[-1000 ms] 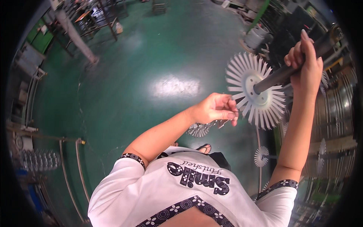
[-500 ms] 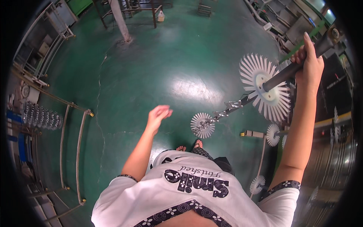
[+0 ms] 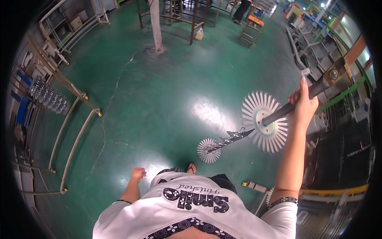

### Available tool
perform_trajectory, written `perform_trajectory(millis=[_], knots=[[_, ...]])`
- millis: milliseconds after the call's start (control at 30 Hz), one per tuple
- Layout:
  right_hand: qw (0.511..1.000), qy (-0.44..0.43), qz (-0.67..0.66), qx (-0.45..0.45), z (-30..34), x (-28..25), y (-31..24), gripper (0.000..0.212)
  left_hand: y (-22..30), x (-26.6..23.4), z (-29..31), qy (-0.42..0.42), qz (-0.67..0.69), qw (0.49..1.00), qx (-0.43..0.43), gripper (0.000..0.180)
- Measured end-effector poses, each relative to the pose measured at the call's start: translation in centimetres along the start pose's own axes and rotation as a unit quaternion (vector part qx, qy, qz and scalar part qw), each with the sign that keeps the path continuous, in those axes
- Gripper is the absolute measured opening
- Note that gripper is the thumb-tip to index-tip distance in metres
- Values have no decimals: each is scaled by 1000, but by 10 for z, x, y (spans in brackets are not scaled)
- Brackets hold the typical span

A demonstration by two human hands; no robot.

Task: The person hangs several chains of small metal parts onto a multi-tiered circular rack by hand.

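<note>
My right hand (image 3: 304,108) is raised at the right and wrapped round the upper part of a dark metal pole (image 3: 277,113). The pole slants down and left toward my feet. A large pale disc with toothed, slotted fins (image 3: 250,113) sits on it below my hand. A smaller-looking finned disc (image 3: 203,149) is at its lower end. Between the discs hang shiny small metal pieces (image 3: 230,138), too small to name. By my waist, at the left, my left hand (image 3: 138,173) is curled into a loose fist with nothing visible in it.
Metal frames on yellow-capped feet (image 3: 81,139) stand at the left, beside a rack of shiny metal pieces (image 3: 49,95). A pale post (image 3: 156,30) rises from the cracked green floor. Machinery (image 3: 338,149) lines the right. A person (image 3: 240,12) stands far back.
My left hand has dropped back toward my waist and curled. The pole and my right hand sit lower and further left in view. More of the far room shows.
</note>
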State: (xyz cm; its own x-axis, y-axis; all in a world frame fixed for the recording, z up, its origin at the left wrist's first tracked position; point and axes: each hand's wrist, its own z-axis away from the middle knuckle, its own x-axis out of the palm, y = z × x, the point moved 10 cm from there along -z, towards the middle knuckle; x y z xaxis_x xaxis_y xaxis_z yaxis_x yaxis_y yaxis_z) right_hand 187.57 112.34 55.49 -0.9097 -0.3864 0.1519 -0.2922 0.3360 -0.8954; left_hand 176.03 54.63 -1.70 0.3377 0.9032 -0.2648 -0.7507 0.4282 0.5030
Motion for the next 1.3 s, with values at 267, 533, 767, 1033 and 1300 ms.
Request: perform_trajectory(millis=[267,533,767,1033,1300], knots=[[1000,-23,7,-7,-59,44,64,26,41,20,-21,31,48,996,65,14],[1000,10,0,-12,-129,116,140,28,74,42,-95,-50,-119,990,62,11],[997,66,-2,-37,-202,186,182,27,283,8,-222,61,28,993,98,13],[998,46,-15,-51,-282,299,241,27,536,51,-295,20,77,965,249,13],[999,21,-16,-38,-325,416,299,31,495,65,-328,8,60,996,64,10]])
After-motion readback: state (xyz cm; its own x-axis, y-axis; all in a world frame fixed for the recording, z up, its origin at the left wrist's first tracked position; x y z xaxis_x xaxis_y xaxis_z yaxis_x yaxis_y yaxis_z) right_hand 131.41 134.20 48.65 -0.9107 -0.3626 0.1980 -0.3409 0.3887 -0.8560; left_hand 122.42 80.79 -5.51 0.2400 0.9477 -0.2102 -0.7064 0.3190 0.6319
